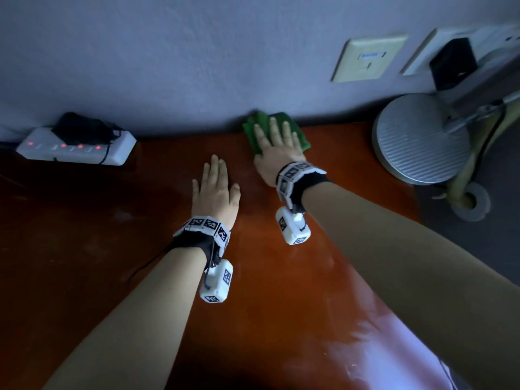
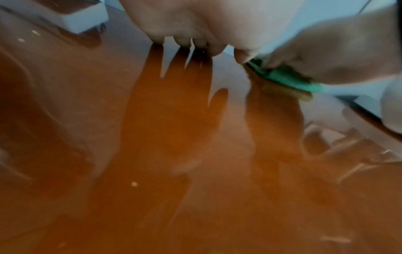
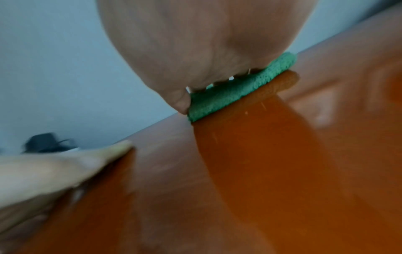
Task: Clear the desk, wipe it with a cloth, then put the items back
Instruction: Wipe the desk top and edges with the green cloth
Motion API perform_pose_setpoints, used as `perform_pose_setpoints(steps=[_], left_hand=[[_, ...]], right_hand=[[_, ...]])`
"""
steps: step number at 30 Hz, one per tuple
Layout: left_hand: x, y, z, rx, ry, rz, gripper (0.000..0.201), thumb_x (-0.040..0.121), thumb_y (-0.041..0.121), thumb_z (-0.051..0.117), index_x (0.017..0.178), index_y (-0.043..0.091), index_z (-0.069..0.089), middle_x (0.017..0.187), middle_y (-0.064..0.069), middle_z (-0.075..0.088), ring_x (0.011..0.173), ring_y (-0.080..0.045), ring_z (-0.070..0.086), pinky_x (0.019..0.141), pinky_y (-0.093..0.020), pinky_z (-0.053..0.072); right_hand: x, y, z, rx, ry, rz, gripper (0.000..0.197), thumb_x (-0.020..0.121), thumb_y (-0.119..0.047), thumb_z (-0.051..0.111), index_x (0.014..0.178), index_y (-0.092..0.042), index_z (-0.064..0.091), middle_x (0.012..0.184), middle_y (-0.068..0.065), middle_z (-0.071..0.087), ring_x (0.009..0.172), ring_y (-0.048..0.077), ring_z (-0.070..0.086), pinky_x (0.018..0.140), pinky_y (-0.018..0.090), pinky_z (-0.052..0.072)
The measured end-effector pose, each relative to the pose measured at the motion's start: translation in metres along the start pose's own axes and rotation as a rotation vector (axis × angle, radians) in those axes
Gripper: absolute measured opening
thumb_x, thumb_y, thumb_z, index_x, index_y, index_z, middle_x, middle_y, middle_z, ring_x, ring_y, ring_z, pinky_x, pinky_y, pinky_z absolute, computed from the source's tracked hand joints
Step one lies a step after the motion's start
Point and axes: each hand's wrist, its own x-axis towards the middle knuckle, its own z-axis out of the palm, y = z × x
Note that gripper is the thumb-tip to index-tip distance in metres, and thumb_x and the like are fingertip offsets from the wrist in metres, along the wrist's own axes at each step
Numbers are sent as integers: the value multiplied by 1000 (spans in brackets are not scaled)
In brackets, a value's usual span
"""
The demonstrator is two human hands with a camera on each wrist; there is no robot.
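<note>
A green cloth [image 1: 299, 133] lies on the glossy reddish-brown desk [image 1: 112, 249] right against the back wall. My right hand [image 1: 277, 142] presses flat on it with straight, spread fingers; the cloth's edge [image 3: 228, 96] shows under the palm in the right wrist view, and the cloth [image 2: 289, 77] also appears in the left wrist view. My left hand [image 1: 215, 184] rests flat on the bare desk just left of and nearer than the cloth, its fingers [image 2: 182, 39] straight and touching the wood.
A white power strip [image 1: 76, 149] with red lights and a black plug sits at the back left against the wall. A round metal lamp base [image 1: 419, 142] stands at the back right, by the desk's right edge. Wall sockets [image 1: 365, 59] are above it.
</note>
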Motion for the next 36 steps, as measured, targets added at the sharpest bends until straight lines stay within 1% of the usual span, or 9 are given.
perform_pose_setpoints(steps=[3,6,11,14,20,25,29,33,36], left_hand=[[-2,6,-1,-31,-23,-29,63,104,36,29,159,13,7,166,-1,-7,153,-19,-5,123,-46,2],[-8,13,-1,-15,-38,-33,64,104,36,30,159,12,6,166,-3,-7,153,-21,-5,123,-45,3],[-44,31,16,55,-62,58,67,104,39,32,158,13,4,166,-4,-10,153,-23,-5,124,-46,4],[-67,48,31,80,-73,93,69,103,41,32,158,14,2,166,-5,-11,153,-23,-5,123,-46,4],[-99,93,53,83,-116,200,69,103,42,34,159,16,3,165,-5,-14,153,-22,-7,124,-47,3],[-124,128,68,106,-161,284,67,103,43,32,159,18,5,166,-3,-12,153,-20,-6,124,-46,3],[-139,142,77,123,-175,276,68,103,43,32,159,18,3,166,-2,-11,153,-21,-7,124,-47,3],[-148,147,85,144,-160,264,68,102,42,32,159,19,3,166,0,-11,153,-22,-7,124,-47,4],[-165,154,92,154,-158,275,67,102,41,33,159,19,3,166,2,-11,153,-21,-7,124,-47,4]], right_hand=[[-18,54,-3,47,104,166,74,96,-39,38,158,-29,-1,164,7,-12,150,35,-9,122,47,-3],[-41,91,-3,36,99,227,71,99,-39,34,157,-31,-4,164,6,-14,150,34,-10,122,46,-2],[-101,108,23,-25,117,180,70,99,-40,35,157,-35,-5,165,5,-13,151,33,-7,123,45,1],[-145,121,40,-22,103,186,70,99,-41,34,156,-37,-6,164,5,-15,151,33,-8,123,44,2],[-219,154,63,75,85,342,69,101,-45,31,155,-39,-11,163,4,-21,151,31,-13,123,43,-1],[-216,174,59,159,89,404,71,99,-45,36,156,-37,-6,163,7,-18,150,32,-11,123,44,1],[-195,187,45,257,101,445,75,95,-44,43,157,-36,1,164,10,-12,150,35,-4,123,46,4],[-191,206,33,305,60,395,76,94,-43,46,156,-38,3,165,10,-6,150,35,3,122,48,8],[-206,213,29,314,32,345,76,95,-33,48,157,-35,4,165,7,-8,151,34,4,123,45,10]])
